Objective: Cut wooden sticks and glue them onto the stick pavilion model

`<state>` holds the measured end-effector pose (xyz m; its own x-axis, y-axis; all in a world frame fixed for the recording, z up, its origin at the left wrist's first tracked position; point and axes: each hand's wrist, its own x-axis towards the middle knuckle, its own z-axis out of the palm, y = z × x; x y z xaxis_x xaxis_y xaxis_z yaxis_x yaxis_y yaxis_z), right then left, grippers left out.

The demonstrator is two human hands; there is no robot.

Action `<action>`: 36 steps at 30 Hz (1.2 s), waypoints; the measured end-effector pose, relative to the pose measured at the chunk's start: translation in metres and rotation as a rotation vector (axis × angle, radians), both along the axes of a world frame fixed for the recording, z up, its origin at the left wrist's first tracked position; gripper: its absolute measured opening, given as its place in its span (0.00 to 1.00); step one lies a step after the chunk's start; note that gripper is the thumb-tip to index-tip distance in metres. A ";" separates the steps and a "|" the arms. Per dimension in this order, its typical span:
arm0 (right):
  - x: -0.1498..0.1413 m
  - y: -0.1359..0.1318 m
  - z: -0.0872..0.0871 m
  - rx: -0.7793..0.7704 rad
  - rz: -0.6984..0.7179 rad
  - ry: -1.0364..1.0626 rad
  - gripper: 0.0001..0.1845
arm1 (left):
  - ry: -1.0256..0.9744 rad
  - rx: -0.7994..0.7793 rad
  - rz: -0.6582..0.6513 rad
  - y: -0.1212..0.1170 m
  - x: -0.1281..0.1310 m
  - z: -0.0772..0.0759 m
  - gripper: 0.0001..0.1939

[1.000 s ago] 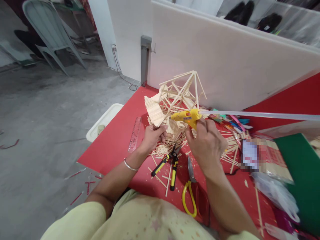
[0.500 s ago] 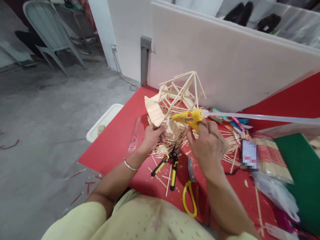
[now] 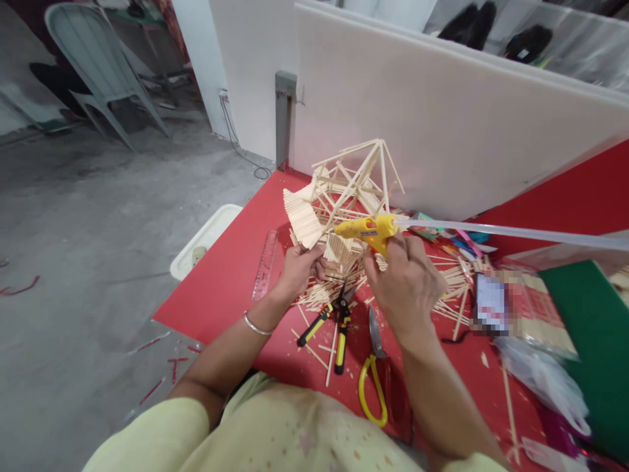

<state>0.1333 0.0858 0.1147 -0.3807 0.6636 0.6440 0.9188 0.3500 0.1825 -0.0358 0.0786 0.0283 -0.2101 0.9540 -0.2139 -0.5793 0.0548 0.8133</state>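
Note:
My right hand (image 3: 405, 282) is closed around a yellow glue gun (image 3: 371, 231), with a long clear glue stick (image 3: 491, 228) running out of its back to the right. The gun's nozzle points left, just above and beyond the fingertips of my left hand (image 3: 303, 267). Thumb and fingers of my left hand are pinched together at the edge of a small piece made of wooden sticks (image 3: 339, 250). Right behind stands a larger openwork frame of thin sticks (image 3: 361, 187), with a panel of sticks laid side by side (image 3: 302, 216) at its left.
Pliers (image 3: 339, 321) and yellow-handled scissors (image 3: 374, 380) lie nearest me on the red tabletop (image 3: 211, 282). A clear ruler (image 3: 265, 262) is to the left. Loose sticks, a phone (image 3: 491, 305) and a plastic bag (image 3: 543, 377) lie right. A white board (image 3: 417, 118) stands behind.
My right hand and the glue gun have shifted slightly left. My left hand stays nearly in place, still pinching.

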 end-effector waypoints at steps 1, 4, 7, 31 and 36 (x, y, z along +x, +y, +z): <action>-0.001 0.000 -0.001 -0.013 0.005 0.004 0.21 | -0.002 0.003 -0.002 0.000 0.000 0.000 0.17; -0.002 0.000 -0.002 -0.039 0.006 0.013 0.21 | -0.010 0.008 -0.008 0.000 0.000 -0.001 0.16; -0.002 0.000 -0.003 -0.029 0.004 0.005 0.21 | -0.012 -0.004 -0.004 -0.001 0.000 0.000 0.16; 0.000 0.000 -0.005 -0.025 -0.018 -0.004 0.21 | -0.007 0.008 -0.006 -0.001 0.000 0.001 0.17; 0.000 0.001 -0.006 -0.038 -0.018 0.005 0.21 | -0.009 0.005 -0.004 -0.001 -0.001 -0.001 0.17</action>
